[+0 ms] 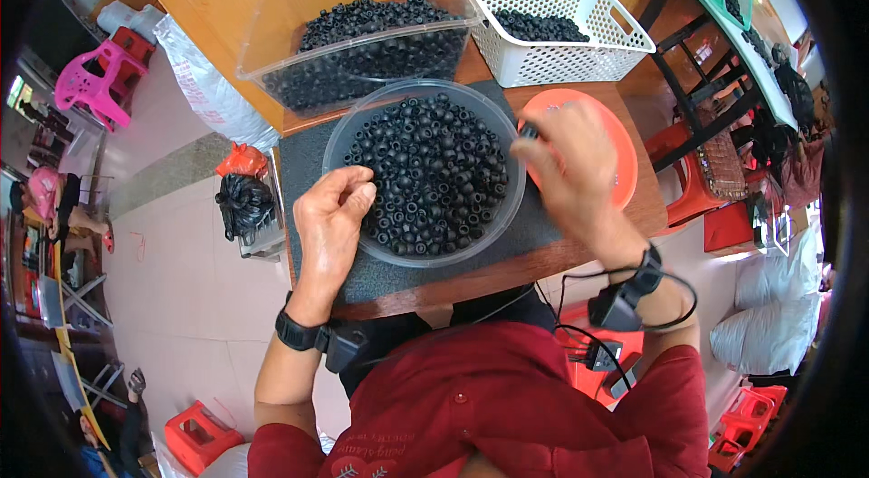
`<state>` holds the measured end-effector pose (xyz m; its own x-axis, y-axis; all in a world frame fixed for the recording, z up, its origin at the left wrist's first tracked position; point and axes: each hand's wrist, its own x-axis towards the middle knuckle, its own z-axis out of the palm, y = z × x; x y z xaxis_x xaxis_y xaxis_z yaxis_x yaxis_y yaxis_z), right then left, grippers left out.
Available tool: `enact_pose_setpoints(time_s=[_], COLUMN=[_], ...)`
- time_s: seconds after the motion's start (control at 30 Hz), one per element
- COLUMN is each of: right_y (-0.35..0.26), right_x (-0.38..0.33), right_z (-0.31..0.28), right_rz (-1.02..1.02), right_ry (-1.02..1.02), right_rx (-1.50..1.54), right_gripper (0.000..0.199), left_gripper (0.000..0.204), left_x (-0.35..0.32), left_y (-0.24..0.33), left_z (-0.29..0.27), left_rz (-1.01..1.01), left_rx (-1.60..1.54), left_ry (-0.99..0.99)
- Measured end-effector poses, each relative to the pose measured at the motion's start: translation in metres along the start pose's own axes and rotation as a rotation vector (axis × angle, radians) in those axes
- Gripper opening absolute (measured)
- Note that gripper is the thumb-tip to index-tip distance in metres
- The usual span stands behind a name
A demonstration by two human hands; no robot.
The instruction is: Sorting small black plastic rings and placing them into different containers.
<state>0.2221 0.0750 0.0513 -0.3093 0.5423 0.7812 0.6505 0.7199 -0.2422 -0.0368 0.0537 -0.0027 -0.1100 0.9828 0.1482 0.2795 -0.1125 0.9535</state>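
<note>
- Our left hand [333,211] rests at the near-left rim of the round clear bowl [337,138], fingers curled loosely inward with the tips gathered; whether it pinches one of the small black rings [425,172] we cannot tell, since the fingers hide their own tips.
- Our right hand [570,166] hovers over the bowl's right edge, pinched closed on a small black piece [528,130] that shows at its fingertips, just in front of the orange plate [625,152].
- The rings fill the bowl, which lies between our two hands on a dark mat [380,274].
- To do this well, we judge it best to pick single rings from the top of the heap with thumb and forefinger, not to scoop, so that none spill over the rim.
- We would keep the left wrist low and steady against the bowl so it does not slide on the mat.
- Pose: both forearms come up from the lower edge, each wearing a black wrist strap; the left wrist is straight, the right bends inward.
- Beyond our hands stand a clear rectangular tub [272,71] and a white basket [552,71], both holding more rings.
</note>
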Motion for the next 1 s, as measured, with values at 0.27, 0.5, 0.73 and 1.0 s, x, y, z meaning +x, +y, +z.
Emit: enact_pose_setpoints(time_s=[0.27,0.5,0.73,1.0], right_y=[0.100,0.196,0.136,0.029], right_x=[0.067,0.095,0.064,0.005], right_z=[-0.004,0.014,0.008,0.014], right_rz=[0.148,0.350,0.224,0.090], right_ry=[0.160,-0.176,-0.031,-0.047], right_rx=[-0.226,-0.602,-0.307,0.047], right_gripper=[0.021,0.037,0.024,0.017], left_gripper=[0.018,0.017,0.012,0.017], left_x=[0.030,0.040,0.035,0.013], left_y=[-0.007,-0.008,-0.009,0.022], left_z=[0.009,0.014,0.006,0.008], left_rz=[0.296,0.347,0.125,-0.347], left_rx=[0.682,0.692,0.355,-0.576], left_ry=[-0.033,-0.061,-0.092,-0.266])
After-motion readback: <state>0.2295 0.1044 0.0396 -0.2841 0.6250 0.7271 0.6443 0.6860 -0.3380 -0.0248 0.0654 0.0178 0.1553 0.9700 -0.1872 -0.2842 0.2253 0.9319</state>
